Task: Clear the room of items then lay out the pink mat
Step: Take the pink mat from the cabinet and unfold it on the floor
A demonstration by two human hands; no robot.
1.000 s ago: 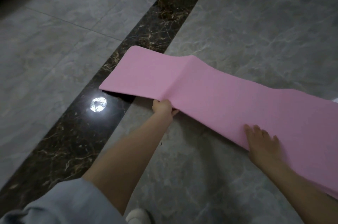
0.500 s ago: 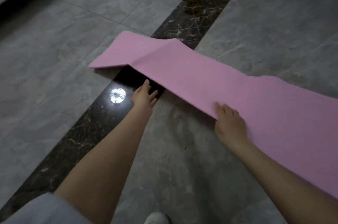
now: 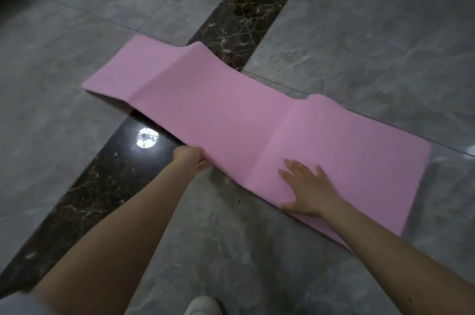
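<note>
Now that the mat (image 3: 231,114) has slid left across the floor (image 3: 77,31), your left hand (image 3: 190,159) has regripped its near edge while your right hand (image 3: 308,190) presses flat — ridges remain, so keep smoothing.

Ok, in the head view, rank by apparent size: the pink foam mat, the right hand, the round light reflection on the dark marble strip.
1. Pink foam mat
2. Right hand
3. Round light reflection

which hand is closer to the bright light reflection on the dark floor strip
Left. The left hand grips the pink mat edge just right of the light reflection; the right hand presses the mat farther right.
</note>
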